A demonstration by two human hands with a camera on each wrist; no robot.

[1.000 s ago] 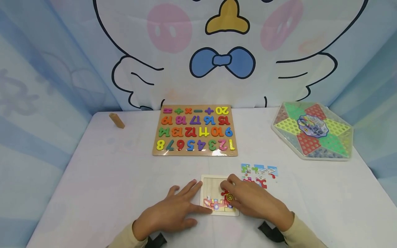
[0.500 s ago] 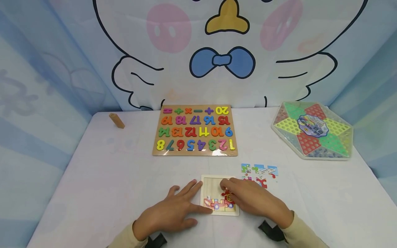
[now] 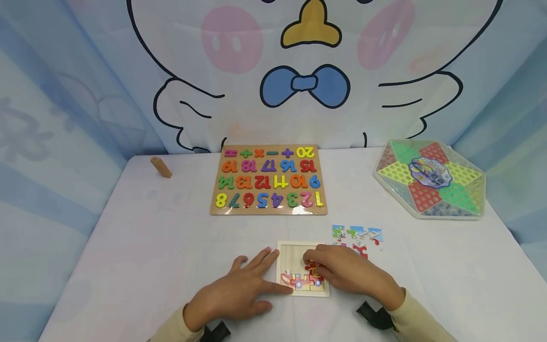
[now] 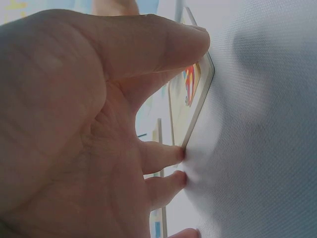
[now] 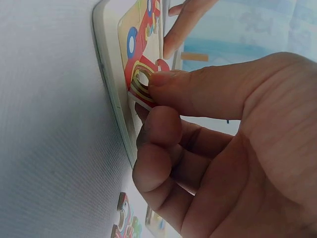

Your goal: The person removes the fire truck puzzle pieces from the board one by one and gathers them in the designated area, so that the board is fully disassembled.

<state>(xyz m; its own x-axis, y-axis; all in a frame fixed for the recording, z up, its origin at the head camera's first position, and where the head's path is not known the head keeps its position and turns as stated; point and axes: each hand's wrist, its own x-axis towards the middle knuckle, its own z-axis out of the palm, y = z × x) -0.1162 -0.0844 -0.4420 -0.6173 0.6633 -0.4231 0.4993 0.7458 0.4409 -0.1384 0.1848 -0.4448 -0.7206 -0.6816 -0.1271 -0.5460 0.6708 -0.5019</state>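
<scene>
A small square wooden puzzle tray lies near the table's front. Along its near side sit several fitted pieces picturing a pink-red vehicle with blue wheels. My right hand pinches a red puzzle piece with a yellow ring on it, thumb on its printed face and fingers beneath. That piece tilts at the tray's right side, one edge close against the fitted pieces. My left hand spreads its straight fingers at the tray's left edge, thumb along the near corner. In the left wrist view, its fingertips touch the tray's side.
Loose puzzle pieces lie right of the tray, partly behind my right hand. Farther back is a number board with coloured digits. A hexagonal game box stands at the back right, a small wooden block at the back left.
My right hand has lowered its knuckles slightly and shifted a little over the tray, keeping its pinch on the red piece. The left hand stays still.
</scene>
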